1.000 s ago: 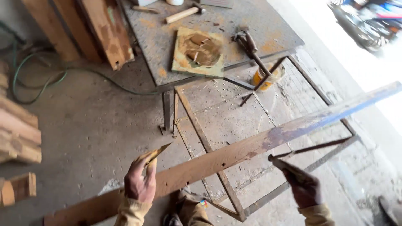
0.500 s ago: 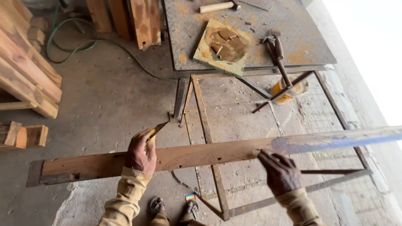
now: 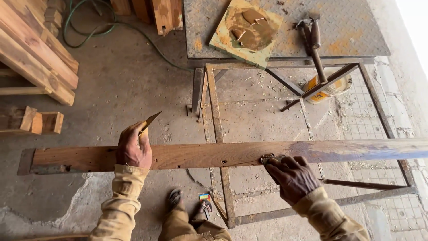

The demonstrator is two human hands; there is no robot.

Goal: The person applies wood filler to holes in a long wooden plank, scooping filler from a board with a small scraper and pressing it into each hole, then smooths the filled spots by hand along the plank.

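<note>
One long wooden plank (image 3: 214,154) lay level across the view, resting on one rusty steel frame (image 3: 218,134) that stood on the concrete floor (image 3: 116,89). Two hands were on the plank. The left hand (image 3: 133,149) was curled over its far edge, grip pressed together on the wood, with one flat yellow pencil (image 3: 149,121) pinched between the fingers and pointing up and away. The right hand (image 3: 292,175) lay on the near edge right of centre, fingers closed around one small metal tool (image 3: 269,158) held against the wood; its kind could not be told. Behind the frame stood one steel-plate desk (image 3: 347,31), carrying one square wooden block (image 3: 246,32) and one hammer-like tool (image 3: 314,42). One yellow bucket (image 3: 330,87) sat under the desk. One green hose (image 3: 111,27) curved over the floor; a stack of timber (image 3: 31,58) lay at left, count unclear. Against half a second before: the plank sat at much the same level, the left hand held the same spot, and the right hand had shifted slightly along the near edge.
</note>
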